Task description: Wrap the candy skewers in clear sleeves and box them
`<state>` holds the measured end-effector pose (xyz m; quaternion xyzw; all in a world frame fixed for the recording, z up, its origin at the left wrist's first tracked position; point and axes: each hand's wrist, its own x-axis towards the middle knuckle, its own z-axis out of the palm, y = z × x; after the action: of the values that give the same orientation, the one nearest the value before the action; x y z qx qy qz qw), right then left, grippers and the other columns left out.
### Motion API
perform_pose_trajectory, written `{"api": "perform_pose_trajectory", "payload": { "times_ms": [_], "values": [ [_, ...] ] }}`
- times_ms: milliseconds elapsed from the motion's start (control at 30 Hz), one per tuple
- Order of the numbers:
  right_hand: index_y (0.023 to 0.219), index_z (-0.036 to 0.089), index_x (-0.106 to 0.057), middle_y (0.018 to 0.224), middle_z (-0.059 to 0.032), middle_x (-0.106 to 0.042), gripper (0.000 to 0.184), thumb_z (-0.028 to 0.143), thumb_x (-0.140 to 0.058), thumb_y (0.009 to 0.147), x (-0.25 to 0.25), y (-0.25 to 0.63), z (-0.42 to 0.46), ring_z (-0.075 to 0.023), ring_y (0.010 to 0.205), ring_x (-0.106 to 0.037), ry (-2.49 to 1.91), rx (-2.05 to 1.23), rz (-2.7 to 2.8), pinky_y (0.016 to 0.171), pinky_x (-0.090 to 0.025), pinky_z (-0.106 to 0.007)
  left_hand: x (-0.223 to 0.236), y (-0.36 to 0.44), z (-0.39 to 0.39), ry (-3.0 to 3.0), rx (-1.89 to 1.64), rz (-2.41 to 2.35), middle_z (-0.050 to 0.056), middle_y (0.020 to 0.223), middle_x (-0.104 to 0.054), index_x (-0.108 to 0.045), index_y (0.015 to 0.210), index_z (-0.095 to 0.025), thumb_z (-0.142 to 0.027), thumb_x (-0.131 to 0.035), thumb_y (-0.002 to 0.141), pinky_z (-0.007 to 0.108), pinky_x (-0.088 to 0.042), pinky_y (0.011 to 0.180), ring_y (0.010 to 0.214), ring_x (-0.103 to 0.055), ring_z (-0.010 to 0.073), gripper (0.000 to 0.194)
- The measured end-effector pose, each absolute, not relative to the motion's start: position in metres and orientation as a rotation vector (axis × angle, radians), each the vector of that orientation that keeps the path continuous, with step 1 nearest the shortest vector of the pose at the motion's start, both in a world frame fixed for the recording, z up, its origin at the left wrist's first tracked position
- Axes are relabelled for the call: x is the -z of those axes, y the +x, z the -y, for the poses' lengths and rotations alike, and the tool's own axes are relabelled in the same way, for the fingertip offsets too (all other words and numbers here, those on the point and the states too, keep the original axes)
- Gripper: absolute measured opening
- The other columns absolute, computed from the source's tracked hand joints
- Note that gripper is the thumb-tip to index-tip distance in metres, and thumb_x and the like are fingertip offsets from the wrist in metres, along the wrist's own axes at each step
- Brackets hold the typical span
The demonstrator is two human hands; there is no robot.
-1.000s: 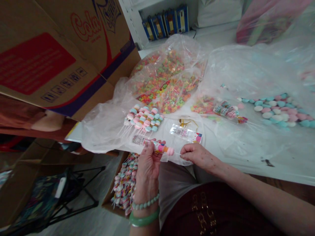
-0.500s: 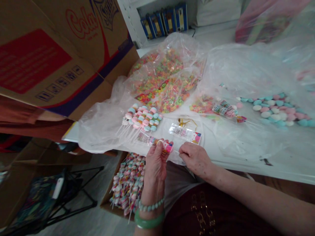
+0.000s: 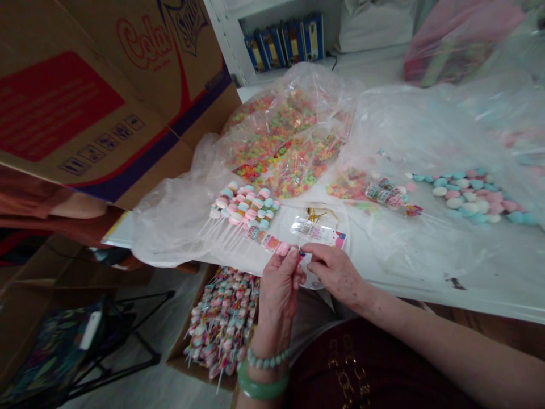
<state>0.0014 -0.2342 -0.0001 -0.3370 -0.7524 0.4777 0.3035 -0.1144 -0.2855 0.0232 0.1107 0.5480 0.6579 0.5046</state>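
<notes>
Carefully, we clamp a labelled candy skewer [image 3: 266, 241] in our left hand [image 3: 279, 292] so our right hand [image 3: 334, 272], pinched narrow, can work its end.

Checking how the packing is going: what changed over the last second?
The left hand moved up and right, closer to the right hand, keeping hold of the wrapped candy skewer. Nothing was let go. The box of skewers and pile of pastel candies stayed as they were.

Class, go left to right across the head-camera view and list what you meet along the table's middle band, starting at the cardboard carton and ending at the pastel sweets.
Cardboard carton, marshmallow skewers, printed cellophane bag, cellophane-wrapped sweet skewer, pastel round sweets
</notes>
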Motion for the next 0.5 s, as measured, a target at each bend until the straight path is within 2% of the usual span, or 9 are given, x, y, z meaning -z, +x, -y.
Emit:
{"api": "perform_pose_trajectory", "payload": {
  "times_ms": [100, 133, 200, 267, 333, 433, 500],
  "values": [
    [0.082, 0.019, -0.065, 0.073, -0.0013, -0.056, 0.022, 0.011, -0.045, 0.087, 0.001, 0.000, 0.237, -0.0135, 0.072, -0.054, -0.780, -1.028, 2.091, 0.068, -0.039, -0.023, -0.022, -0.112, 0.289, 0.221, -1.514, -1.227, -0.010, 0.045, -0.044, -0.060, 0.086, -0.014, -0.031, -0.076, 0.068, 0.016, -0.027, 0.036, 0.030, -0.026, 0.0009, 0.029],
    [0.078, 0.018, -0.064, 0.072, -0.0016, -0.055, 0.024, 0.013, -0.044, 0.089, 0.002, 0.001, 0.238, -0.0134, 0.070, -0.053, -0.775, -0.963, 2.127, 0.066, -0.039, -0.023, -0.022, -0.112, 0.290, 0.201, -1.489, -1.196, -0.010, 0.044, -0.042, -0.061, 0.089, -0.014, -0.032, -0.076, 0.069, 0.016, -0.027, 0.036, 0.031, -0.026, 0.0012, 0.030],
    [0.076, 0.018, -0.063, 0.071, -0.0018, -0.053, 0.025, 0.014, -0.044, 0.090, 0.002, 0.004, 0.239, -0.0134, 0.068, -0.052, -0.779, -0.891, 2.201, 0.063, -0.038, -0.023, -0.020, -0.114, 0.293, 0.153, -1.484, -1.162, -0.009, 0.047, -0.045, -0.063, 0.092, -0.014, -0.035, -0.077, 0.068, 0.017, -0.032, 0.041, 0.036, -0.036, 0.0030, 0.035],
    [0.079, 0.018, -0.063, 0.072, -0.0021, -0.053, 0.023, 0.013, -0.044, 0.091, 0.001, 0.006, 0.241, -0.0139, 0.069, -0.053, -0.775, -0.859, 2.269, 0.063, -0.038, -0.024, -0.018, -0.117, 0.295, 0.104, -1.533, -1.184, -0.004, 0.057, -0.054, -0.065, 0.086, -0.013, -0.038, -0.078, 0.065, 0.019, -0.041, 0.050, 0.050, -0.050, 0.0066, 0.035],
    [0.083, 0.018, -0.063, 0.076, -0.0035, -0.056, 0.021, 0.015, -0.044, 0.091, -0.003, 0.006, 0.245, -0.0155, 0.073, -0.054, -0.788, -0.794, 2.320, 0.066, -0.041, -0.025, -0.017, -0.118, 0.294, 0.043, -1.606, -1.226, 0.000, 0.067, -0.061, -0.064, 0.076, -0.012, -0.036, -0.078, 0.064, 0.022, -0.046, 0.056, 0.061, -0.057, 0.0101, 0.030],
    [0.101, 0.017, -0.061, 0.097, -0.0097, -0.060, 0.018, 0.019, -0.046, 0.091, -0.013, 0.001, 0.254, -0.0210, 0.090, -0.053, -0.779, -0.536, 2.385, 0.080, -0.042, -0.033, -0.015, -0.114, 0.289, -0.092, -1.696, -1.206, 0.002, 0.072, -0.063, -0.063, 0.072, -0.012, -0.027, -0.070, 0.073, 0.023, -0.048, 0.058, 0.063, -0.058, 0.0114, 0.017],
    [0.117, 0.016, -0.056, 0.113, -0.0131, -0.058, 0.027, 0.019, -0.046, 0.091, -0.018, -0.005, 0.258, -0.0246, 0.102, -0.050, -0.723, -0.369, 2.425, 0.087, -0.040, -0.039, -0.015, -0.108, 0.285, -0.164, -1.736, -1.143, 0.002, 0.070, -0.062, -0.062, 0.069, -0.012, -0.021, -0.060, 0.080, 0.022, -0.050, 0.062, 0.063, -0.057, 0.0101, 0.013]
  ]
}}
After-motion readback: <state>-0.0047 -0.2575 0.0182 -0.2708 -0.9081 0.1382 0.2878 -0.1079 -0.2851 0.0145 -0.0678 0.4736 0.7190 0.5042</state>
